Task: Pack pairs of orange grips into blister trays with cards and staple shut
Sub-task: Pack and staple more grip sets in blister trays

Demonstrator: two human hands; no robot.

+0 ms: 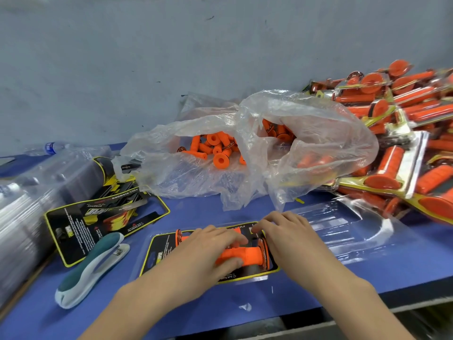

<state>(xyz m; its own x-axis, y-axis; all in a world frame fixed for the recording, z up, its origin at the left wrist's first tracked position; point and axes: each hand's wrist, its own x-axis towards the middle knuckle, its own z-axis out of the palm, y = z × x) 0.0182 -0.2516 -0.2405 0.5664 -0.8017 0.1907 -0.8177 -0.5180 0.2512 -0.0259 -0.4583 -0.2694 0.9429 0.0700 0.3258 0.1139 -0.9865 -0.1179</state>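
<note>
An orange grip [247, 255] is lying across the card [161, 253] in a blister tray [142, 261], near-centre on the blue table [318, 280]. The left hand [208, 251] is clasping it, with the fingers curled over the top and the thumb on its near side. The right hand [289, 236], just right of it, is resting bent fingertips [257, 228] on the card's far edge.

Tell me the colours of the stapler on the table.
The stapler is teal and white, seen in the head view.

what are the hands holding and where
Left hand grips an orange grip around its middle; right hand rests fingertips near its flanged end, hold unclear.
</note>
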